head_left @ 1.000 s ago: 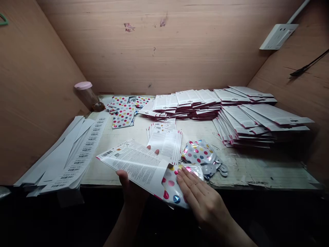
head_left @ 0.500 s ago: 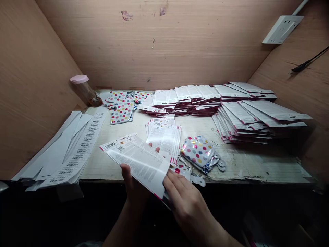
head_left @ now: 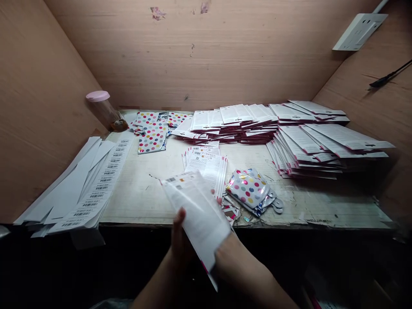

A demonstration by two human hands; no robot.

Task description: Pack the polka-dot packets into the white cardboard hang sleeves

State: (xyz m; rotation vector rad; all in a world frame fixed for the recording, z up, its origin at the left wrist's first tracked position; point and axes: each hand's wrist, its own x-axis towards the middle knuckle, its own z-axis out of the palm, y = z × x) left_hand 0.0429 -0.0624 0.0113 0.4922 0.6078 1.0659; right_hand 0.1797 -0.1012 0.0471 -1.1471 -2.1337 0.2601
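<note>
Both my hands are at the table's front edge, holding a long white printed card [head_left: 196,212] nearly upright. My left hand [head_left: 182,236] grips its lower part, with the thumb in front and a fingertip showing behind the right edge. My right hand [head_left: 230,257] presses against the card's lower right side, its fingers hidden. Just beyond them lie a small stack of printed cards [head_left: 206,169] and a polka-dot foil packet [head_left: 247,186] with silver tabs. Another patterned piece [head_left: 231,212] pokes out from under the stack's corner.
Tall stacks of red-edged cards [head_left: 234,124] cover the back and right of the worn table [head_left: 148,189]. Barcode label strips [head_left: 99,184] lie at the left. Polka-dot packets [head_left: 152,135] and a pink-lidded jar [head_left: 103,109] stand at the back left. Wooden walls enclose three sides.
The card has swung from a flat slant to nearly upright and shifted right. The foil at its fold has gone from view. My right hand has moved lower and closer to my body.
</note>
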